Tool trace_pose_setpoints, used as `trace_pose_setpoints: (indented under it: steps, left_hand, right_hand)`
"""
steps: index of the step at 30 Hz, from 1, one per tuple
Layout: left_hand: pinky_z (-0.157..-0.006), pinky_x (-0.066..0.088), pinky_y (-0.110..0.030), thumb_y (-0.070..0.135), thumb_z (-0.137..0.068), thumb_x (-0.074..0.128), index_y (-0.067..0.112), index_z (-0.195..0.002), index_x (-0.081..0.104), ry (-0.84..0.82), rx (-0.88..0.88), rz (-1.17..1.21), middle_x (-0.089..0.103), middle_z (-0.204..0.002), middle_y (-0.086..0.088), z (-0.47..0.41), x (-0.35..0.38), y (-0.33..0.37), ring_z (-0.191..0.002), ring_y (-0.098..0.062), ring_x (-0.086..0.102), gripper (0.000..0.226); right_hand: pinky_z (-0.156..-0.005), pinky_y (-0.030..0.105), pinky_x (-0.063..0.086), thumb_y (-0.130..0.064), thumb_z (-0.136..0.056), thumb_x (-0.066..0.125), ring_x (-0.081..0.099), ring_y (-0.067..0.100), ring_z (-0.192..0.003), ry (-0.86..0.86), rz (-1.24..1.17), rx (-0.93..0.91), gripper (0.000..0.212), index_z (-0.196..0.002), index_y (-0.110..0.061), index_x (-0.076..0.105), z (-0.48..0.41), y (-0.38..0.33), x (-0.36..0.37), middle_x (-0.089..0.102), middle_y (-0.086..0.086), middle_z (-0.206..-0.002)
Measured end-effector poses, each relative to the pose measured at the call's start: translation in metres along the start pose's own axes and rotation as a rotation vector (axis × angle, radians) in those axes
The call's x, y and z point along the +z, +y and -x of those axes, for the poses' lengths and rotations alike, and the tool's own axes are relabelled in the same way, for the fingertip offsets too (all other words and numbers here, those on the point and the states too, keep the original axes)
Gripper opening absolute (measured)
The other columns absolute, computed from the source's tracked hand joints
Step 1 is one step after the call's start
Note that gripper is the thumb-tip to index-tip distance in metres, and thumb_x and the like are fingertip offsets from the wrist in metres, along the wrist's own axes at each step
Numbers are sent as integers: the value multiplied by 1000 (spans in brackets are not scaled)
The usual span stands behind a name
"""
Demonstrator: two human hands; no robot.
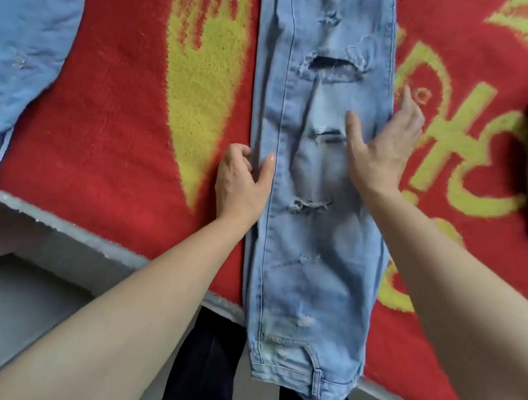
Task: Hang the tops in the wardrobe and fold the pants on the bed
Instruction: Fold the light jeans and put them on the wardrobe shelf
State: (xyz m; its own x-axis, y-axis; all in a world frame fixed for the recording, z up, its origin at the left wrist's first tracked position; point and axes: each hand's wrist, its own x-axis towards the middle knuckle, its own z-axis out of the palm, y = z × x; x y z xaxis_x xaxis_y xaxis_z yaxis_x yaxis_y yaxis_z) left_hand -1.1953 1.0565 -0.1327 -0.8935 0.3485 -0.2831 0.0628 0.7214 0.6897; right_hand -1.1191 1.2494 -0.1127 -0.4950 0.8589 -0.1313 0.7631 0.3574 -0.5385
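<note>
Head view: our left hand [241,183] pinches the ripped jeans' [319,173] seam edge, anchoring them, while our open right hand [382,148] flattens wrinkles for folding.

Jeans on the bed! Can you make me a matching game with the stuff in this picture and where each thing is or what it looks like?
Things:
1. ripped jeans
2. blanket
3. left hand
4. right hand

Descriptions:
A. red with yellow shapes
B. spread flat, fingers reaching the right edge of the denim
C. light blue, lying long down the middle
D. curled at the left seam of the denim

Right pairs: 1-C, 2-A, 3-D, 4-B
</note>
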Motion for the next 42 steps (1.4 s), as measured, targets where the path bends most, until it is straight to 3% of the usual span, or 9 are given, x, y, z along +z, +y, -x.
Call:
trace_pose_setpoints:
  steps: [8,12,14,18,25,29,33,37,42]
  left_hand:
    - [-85,38,-43,48,-89,60,7,-91,46,-125,-76,-255,54,-96,-14,172,-5,-47,-95,-32,49,43]
    - [-79,44,-41,58,-89,56,11,-85,46,-193,-441,7,54,-96,-13,241,1,-62,-93,-31,53,48]
    - [-71,44,-34,62,-87,56,10,-94,52,-272,-584,115,57,-102,-9,272,3,-72,-96,-29,56,52]
    - [-109,36,-38,54,-88,62,13,-148,32,-334,-670,200,40,-149,-1,318,-1,-81,-136,-24,40,79]
    - [-102,46,-42,42,-86,70,8,-134,51,-259,-648,261,59,-132,-6,371,-26,-58,-120,-25,56,62]
    - [-72,49,-28,40,-87,69,18,-109,62,-240,-622,305,67,-104,6,404,-34,-50,-93,-10,63,32]
    - [-81,47,-32,42,-91,62,19,-114,61,-320,-664,342,65,-107,6,421,-39,-52,-96,-14,62,33]
    - [-88,52,-42,30,-88,60,18,-130,50,-319,-697,528,63,-121,-4,415,-53,-39,-107,-28,63,45]
    - [-60,56,-32,20,-92,61,22,-112,60,-318,-598,734,67,-114,-6,371,-78,-3,-94,-23,69,20]
  right_hand:
    - [-79,41,49,-83,-76,48,63,31,-96,-371,-20,350,68,-99,-20,57,185,120,-61,67,4,-97]
    - [-64,39,43,-88,-74,43,62,25,-81,-526,3,362,66,-77,-23,53,260,147,-72,62,-10,-75]
    - [-66,37,41,-87,-72,45,60,22,-80,-555,-13,372,62,-79,-26,54,288,158,-75,62,-13,-77]
    - [-76,34,42,-82,-74,51,57,19,-88,-652,-85,400,57,-96,-29,57,317,170,-87,64,-7,-95]
    - [-88,39,51,-57,-85,67,64,22,-99,-649,-304,465,47,-110,-17,59,350,176,-127,67,1,-107]
    - [-86,40,51,-58,-85,66,64,23,-94,-593,-296,484,47,-104,-16,60,374,178,-146,67,2,-101]
    - [-95,42,51,-65,-82,64,66,23,-97,-612,-346,582,52,-105,-18,68,392,185,-163,71,2,-104]
    - [-67,35,59,-56,-79,70,70,19,-84,-591,-481,645,46,-106,-18,68,385,175,-182,71,3,-105]
    - [-51,30,56,-46,-84,69,66,16,-72,-565,-684,625,48,-126,-27,54,340,140,-200,65,2,-111]
